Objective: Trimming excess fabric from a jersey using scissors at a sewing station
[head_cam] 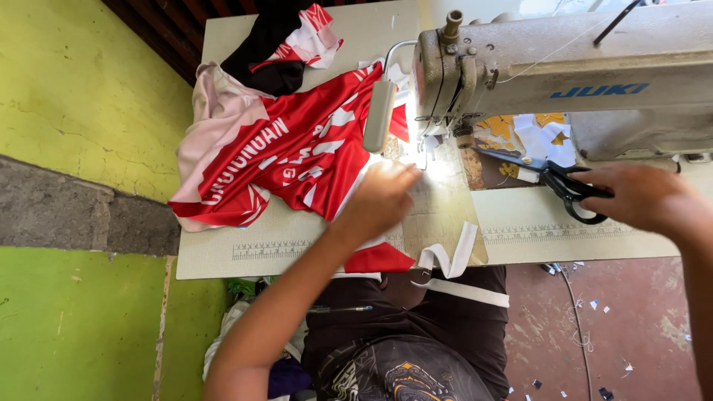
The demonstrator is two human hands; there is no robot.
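My left hand [380, 199] lies flat, fingers together, on a red and white printed jersey [286, 152] just left of the needle of a cream sewing machine [549, 70]. My right hand [635, 194] grips the black handles of a pair of scissors [561, 182], whose blades point left under the machine arm. A white fabric strip [451, 258] trails from the needle area over the table's front edge onto my lap.
A cream sewing table [223, 256] with a printed ruler along its front edge carries the machine. Black, red and white cloth [278, 44] is piled at the back left. A green and yellow wall stands on the left; scraps litter the reddish floor [616, 327].
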